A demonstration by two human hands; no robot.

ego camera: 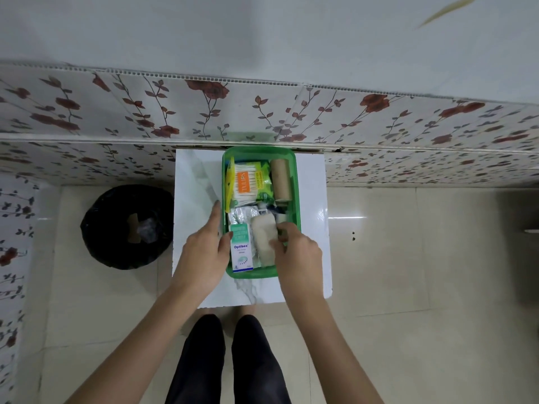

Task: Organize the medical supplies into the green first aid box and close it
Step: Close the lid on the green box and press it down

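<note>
The green first aid box (294, 182) stands open on a small white table (195, 176), its lid out of sight. Inside lie a pack of cotton swabs (244, 183), a brown bandage roll (281, 178), foil blister strips (240, 214), a white and green Optibex carton (241, 249) and a white gauze roll (262, 236). My right hand (294, 252) pinches the gauze roll at the box's near right. My left hand (205, 249) rests on the box's left rim, thumb touching the Optibex carton, fingers stretched out.
A black lined waste bin (125, 225) with scraps in it stands on the floor left of the table. A wall with flower-patterned panels (379, 123) runs right behind the table. My legs in black trousers (227, 360) are below the table's near edge.
</note>
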